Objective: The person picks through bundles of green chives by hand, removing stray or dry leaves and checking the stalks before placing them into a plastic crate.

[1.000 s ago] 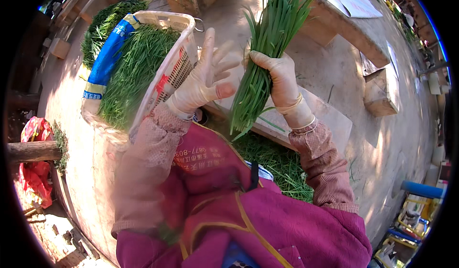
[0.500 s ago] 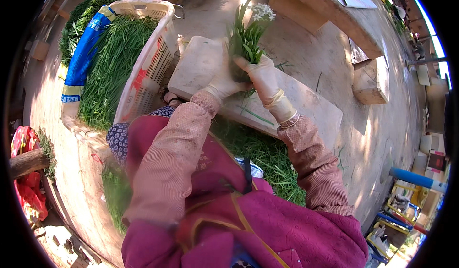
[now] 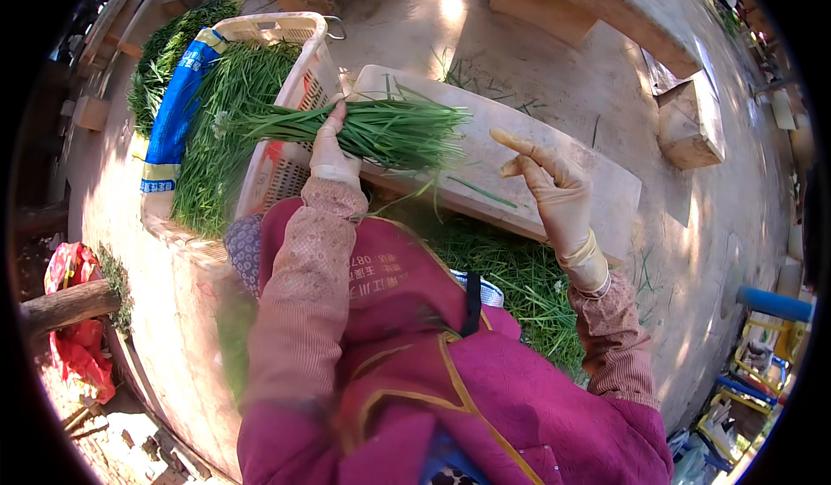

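In my gloved left hand (image 3: 331, 143) lies a bunch of garlic chives (image 3: 398, 130), held nearly level with its cut ends pointing right. Its leafy end, with a small white flower head, reaches left over the crate's rim. My gloved right hand (image 3: 550, 186) is apart from the bunch, over the right part of a pale stone slab (image 3: 554, 134). Nothing is in it; its index finger is stretched out and the others are partly bent. The plastic crate (image 3: 294, 91) at the left is filled with more chives (image 3: 227, 113).
A blue sack (image 3: 177, 104) hangs over the crate's left side. Loose chives (image 3: 519, 277) lie heaped below the slab by my lap. A stone bench (image 3: 623, 31) and a block (image 3: 690, 126) stand at the far right. A wooden post (image 3: 74, 305) juts in at left.
The bunch has swung from upright to level and moved left with my left hand. My right hand has let go of it and drawn away to the right.
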Available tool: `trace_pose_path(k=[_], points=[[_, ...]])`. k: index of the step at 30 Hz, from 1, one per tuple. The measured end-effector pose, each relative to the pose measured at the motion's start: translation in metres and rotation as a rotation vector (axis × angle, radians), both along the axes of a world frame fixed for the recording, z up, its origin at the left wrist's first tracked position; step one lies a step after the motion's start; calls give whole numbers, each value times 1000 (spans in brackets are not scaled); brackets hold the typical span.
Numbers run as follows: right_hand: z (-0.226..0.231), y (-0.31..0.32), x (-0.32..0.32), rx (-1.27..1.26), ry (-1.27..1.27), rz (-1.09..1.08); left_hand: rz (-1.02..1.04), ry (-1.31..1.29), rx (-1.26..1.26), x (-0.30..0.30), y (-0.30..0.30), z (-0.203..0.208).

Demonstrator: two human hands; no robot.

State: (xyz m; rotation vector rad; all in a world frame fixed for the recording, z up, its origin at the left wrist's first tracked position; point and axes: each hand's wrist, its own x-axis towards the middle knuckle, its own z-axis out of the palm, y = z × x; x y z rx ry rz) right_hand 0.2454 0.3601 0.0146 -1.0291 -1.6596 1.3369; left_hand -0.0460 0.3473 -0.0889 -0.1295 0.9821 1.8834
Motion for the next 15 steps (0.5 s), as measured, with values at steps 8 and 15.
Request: trace_pose_path(k=[8, 15], points=[[-18, -30, -26, 643, -319, -10, -99, -163, -20, -36, -56, 27], [-17, -23, -78, 732, -436, 166, -23, -41, -5, -20, -74, 38]])
